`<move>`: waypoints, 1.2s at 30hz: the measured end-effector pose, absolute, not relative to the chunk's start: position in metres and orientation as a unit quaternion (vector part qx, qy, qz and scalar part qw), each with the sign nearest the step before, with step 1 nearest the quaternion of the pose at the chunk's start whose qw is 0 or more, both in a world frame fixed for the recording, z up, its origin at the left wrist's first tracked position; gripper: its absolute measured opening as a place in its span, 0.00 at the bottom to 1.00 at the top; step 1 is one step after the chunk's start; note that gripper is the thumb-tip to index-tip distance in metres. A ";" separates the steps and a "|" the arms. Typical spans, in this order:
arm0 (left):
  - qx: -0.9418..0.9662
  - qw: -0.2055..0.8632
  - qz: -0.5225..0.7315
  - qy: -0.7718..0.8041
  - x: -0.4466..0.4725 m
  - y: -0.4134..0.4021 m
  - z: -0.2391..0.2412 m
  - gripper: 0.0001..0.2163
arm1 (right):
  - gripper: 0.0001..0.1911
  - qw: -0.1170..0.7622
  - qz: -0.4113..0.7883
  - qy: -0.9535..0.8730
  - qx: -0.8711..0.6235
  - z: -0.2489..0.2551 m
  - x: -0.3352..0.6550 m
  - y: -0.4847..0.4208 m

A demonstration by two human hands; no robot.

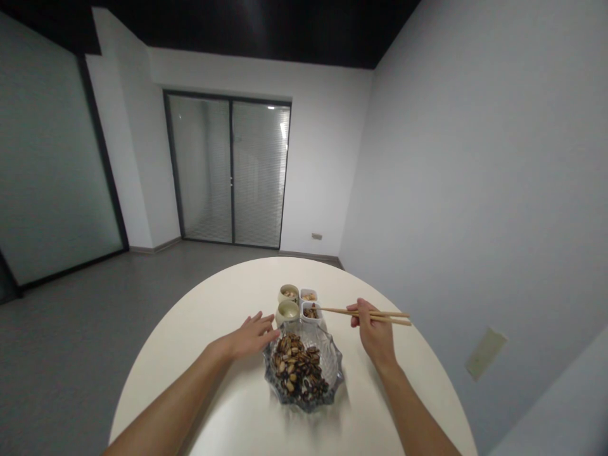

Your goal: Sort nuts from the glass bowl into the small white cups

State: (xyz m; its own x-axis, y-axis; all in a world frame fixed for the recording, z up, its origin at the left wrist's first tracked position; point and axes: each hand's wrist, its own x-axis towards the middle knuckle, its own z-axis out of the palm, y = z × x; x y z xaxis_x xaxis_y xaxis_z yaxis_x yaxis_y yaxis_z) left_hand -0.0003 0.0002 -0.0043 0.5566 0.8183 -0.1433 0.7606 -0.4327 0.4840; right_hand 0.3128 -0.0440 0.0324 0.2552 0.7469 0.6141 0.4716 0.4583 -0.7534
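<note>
My right hand is closed round a pair of wooden chopsticks. Their tips reach left to a small white cup with dark seeds in it. Fingers spread, my left hand rests beside the rim of a clear scalloped glass bowl; whether it touches the rim I cannot tell. Mixed dark and light-brown seeds or nuts fill much of this bowl. Behind it stand a pale green cup, another greenish cup with light pieces inside, and a second white cup with pale pieces.
Everything stands on a round cream-coloured table. A white wall runs close along the right, with a wall plate on it. Glass doors with blinds are at the back, beyond the grey floor.
</note>
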 end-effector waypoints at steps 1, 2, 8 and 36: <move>0.845 0.255 0.057 0.467 0.000 0.000 -0.004 0.30 | 0.28 0.602 0.113 -0.603 -0.511 0.032 0.313 -0.043; 0.846 0.254 0.056 0.466 0.000 0.000 -0.004 0.30 | 0.28 0.597 0.112 -0.606 -0.514 0.031 0.314 -0.043; 0.847 0.253 0.055 0.464 0.001 0.001 -0.004 0.30 | 0.27 0.576 0.115 -0.616 -0.524 0.026 0.318 -0.039; 0.846 0.258 0.058 0.463 0.001 0.006 -0.009 0.30 | 0.31 0.604 0.079 -0.649 -0.455 0.030 0.317 -0.049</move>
